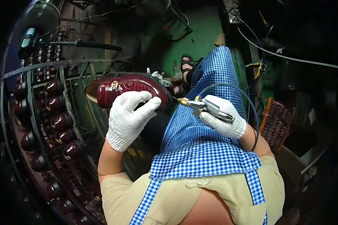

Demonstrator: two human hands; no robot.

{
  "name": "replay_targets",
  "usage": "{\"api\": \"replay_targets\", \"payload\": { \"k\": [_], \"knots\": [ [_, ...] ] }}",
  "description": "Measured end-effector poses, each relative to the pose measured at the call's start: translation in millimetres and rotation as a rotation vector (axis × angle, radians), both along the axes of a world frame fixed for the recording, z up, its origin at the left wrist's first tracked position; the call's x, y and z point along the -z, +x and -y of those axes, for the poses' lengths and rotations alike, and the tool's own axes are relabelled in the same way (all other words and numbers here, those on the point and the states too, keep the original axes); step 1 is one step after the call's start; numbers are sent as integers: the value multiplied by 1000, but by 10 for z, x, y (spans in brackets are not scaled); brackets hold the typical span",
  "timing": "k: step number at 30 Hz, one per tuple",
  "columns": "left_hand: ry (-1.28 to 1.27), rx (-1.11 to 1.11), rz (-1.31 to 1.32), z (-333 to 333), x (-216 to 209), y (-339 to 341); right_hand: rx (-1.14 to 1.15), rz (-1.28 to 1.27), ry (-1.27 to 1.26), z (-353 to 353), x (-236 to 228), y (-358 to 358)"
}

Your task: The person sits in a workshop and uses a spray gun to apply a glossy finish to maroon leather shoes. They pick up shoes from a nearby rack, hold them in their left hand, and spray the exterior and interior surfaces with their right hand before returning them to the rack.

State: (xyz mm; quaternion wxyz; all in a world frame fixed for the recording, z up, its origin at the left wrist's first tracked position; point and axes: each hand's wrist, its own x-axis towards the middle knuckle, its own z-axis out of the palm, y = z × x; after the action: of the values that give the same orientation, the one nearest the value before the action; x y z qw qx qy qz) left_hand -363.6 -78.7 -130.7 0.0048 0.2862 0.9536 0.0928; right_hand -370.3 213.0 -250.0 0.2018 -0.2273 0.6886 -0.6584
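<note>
A glossy burgundy loafer with a gold buckle lies with its toe to the right and its heel opening to the left. My left hand, in a white knitted glove, curls against the loafer's near side, with thumb and forefinger bent towards each other near the toe. Part of its grip is hidden behind the hand. My right hand, gloved too, is closed round a silver air tool with a brass front and a thin needle-like tip. That tip points left, a short gap from the toe. A hose loops from the tool.
Racks with many dark red shoes fill the left side. A fan stands at far left. A patterned chair is on the right. A pale cable crosses the upper right. Green floor shows ahead.
</note>
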Motion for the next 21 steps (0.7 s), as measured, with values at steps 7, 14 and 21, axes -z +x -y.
{"api": "replay_targets", "payload": {
  "k": [7, 14, 21],
  "knots": [
    [-16, -19, -4, -100, -15, -121, 28, -126, 58, -5, -6, -37],
    [-47, -77, -2, -178, -44, -202, 84, -217, 70, 60, -13, -113],
    [-39, -73, -24, -186, -8, -333, 199, -219, 38, 191, -1, -170]
  ]
}}
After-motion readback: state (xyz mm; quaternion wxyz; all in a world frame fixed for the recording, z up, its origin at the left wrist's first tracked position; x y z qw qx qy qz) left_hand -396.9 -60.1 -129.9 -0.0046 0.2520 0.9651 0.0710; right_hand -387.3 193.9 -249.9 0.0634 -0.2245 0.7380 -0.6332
